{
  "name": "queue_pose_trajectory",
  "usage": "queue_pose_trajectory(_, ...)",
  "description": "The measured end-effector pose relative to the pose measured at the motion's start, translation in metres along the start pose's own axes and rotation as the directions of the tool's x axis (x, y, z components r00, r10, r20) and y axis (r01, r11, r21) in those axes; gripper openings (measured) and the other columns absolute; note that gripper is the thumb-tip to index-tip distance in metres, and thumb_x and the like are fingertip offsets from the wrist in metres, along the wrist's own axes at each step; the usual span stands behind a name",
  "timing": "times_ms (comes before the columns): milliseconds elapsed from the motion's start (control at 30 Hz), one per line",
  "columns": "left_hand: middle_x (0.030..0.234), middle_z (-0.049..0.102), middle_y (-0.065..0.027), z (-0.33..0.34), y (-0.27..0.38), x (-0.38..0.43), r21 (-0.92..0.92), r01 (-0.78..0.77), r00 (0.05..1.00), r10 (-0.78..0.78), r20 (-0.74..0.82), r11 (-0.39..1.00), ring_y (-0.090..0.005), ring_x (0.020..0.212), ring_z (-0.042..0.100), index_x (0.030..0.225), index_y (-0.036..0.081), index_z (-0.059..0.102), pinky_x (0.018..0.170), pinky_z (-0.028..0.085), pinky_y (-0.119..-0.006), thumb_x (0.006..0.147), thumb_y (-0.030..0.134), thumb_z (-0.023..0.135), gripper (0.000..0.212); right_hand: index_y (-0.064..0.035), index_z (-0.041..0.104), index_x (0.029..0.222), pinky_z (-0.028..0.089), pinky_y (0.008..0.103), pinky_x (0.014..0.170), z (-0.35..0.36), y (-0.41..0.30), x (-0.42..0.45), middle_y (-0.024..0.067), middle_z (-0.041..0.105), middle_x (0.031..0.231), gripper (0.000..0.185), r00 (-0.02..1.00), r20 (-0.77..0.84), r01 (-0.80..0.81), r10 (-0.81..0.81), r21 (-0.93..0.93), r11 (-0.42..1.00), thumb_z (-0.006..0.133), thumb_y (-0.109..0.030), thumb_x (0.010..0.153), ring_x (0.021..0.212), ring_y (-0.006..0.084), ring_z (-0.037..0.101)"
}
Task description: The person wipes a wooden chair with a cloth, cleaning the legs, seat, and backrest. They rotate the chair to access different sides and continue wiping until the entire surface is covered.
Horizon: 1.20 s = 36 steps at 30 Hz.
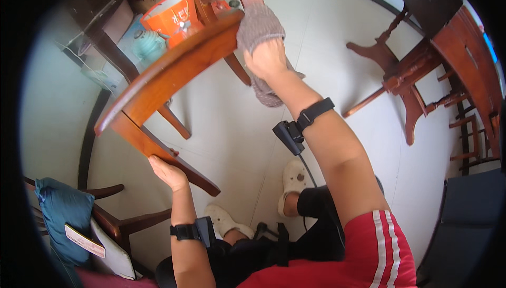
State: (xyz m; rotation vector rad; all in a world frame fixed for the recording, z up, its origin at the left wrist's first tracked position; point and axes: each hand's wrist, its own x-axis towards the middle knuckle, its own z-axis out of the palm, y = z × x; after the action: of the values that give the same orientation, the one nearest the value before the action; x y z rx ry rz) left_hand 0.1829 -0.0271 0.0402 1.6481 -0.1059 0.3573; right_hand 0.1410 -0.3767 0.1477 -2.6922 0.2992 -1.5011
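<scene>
A wooden chair (174, 78) with a reddish-brown finish is tipped in front of me, its seat edge running from lower left to upper right. My left hand (169, 172) is against one of its legs, below the seat corner; the fingers are partly hidden behind the leg. A grey-brown cloth (261, 27) is bunched in my right hand (269, 59) against the upright part of the chair at the top, and a loose end of the cloth hangs below the hand. The far side of the chair is hidden.
An orange paper bag (170, 15) and a turquoise container (149, 46) stand behind the chair. Dark wooden furniture with carved legs (411, 110) is at the right. A chair with a blue cushion (65, 216) stands at lower left. My white clogs (294, 181) are on the pale floor.
</scene>
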Motion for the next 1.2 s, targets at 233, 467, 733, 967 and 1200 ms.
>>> queue_pose_trajectory(233, 0.082, 0.059, -0.0108, 0.007, 0.006, -0.005, -0.108, -0.006, 1.000, 0.005, -0.015, 0.994, -0.0192, 0.069, 0.055, 0.098, 0.000, 0.051, 0.065, 0.047, -0.031, 0.103, 0.042, 0.028, 0.048, 0.0033, 0.051, 0.126, 0.030, 0.0483, 0.109, -0.038, -0.007, -0.075, 0.0222, 0.048, 0.134, 0.049, 0.903, 0.405, -0.131, 0.141, -0.052, 0.990, 0.056, -0.019, 0.083, 0.128, 0.0396, 0.042)
queue_pose_trajectory(467, 0.082, 0.059, -0.0109, 0.008, 0.022, -0.011, -0.103, -0.008, 1.000, 0.010, 0.017, 0.995, -0.0191, 0.070, 0.055, 0.104, -0.001, 0.050, 0.065, 0.047, -0.031, 0.103, 0.041, 0.029, 0.047, 0.0038, 0.045, 0.134, 0.028, 0.0494, 0.111, -0.024, 0.019, -0.038, 0.0267, 0.043, 0.138, 0.057, 0.985, 0.054, 0.147, -0.162, 0.217, 0.965, 0.052, -0.018, 0.082, 0.131, 0.0431, 0.037)
queue_pose_trajectory(733, 0.098, 0.056, -0.0179, 0.013, 0.020, -0.011, 0.148, -0.161, 0.983, 0.172, -0.062, 0.976, -0.0288, 0.087, 0.054, 0.119, -0.006, 0.048, 0.082, 0.044, -0.036, 0.103, 0.040, 0.030, 0.051, 0.0042, 0.050, 0.128, 0.033, 0.0446, 0.107, -0.046, 0.052, 0.122, 0.0288, 0.049, 0.130, 0.053, 0.503, 0.864, 0.186, 0.001, -0.110, 0.976, 0.053, -0.021, 0.081, 0.124, 0.0417, 0.044)
queue_pose_trajectory(967, 0.106, 0.056, -0.0176, 0.016, 0.043, -0.015, 0.015, -0.039, 0.999, 0.038, 0.019, 0.999, -0.0272, 0.093, 0.052, 0.122, -0.007, 0.046, 0.085, 0.041, -0.035, 0.104, 0.032, 0.030, 0.046, -0.0008, 0.037, 0.141, 0.022, 0.0425, 0.116, -0.038, 0.057, 0.092, 0.0233, 0.032, 0.147, 0.066, 0.885, 0.415, 0.211, -0.210, 0.043, 0.977, 0.054, -0.018, 0.079, 0.138, 0.0384, 0.028)
queue_pose_trajectory(1200, 0.081, 0.058, -0.0098, 0.020, 0.056, -0.017, 0.060, -0.151, 0.987, 0.154, -0.043, 0.987, -0.0191, 0.068, 0.055, 0.113, -0.002, 0.046, 0.065, 0.046, -0.030, 0.103, 0.032, 0.031, 0.039, 0.0065, 0.053, 0.126, 0.035, 0.0448, 0.107, -0.013, 0.028, 0.232, 0.0281, 0.050, 0.132, 0.057, 0.852, 0.519, 0.001, 0.074, -0.143, 0.990, 0.054, -0.030, 0.083, 0.122, 0.0374, 0.050)
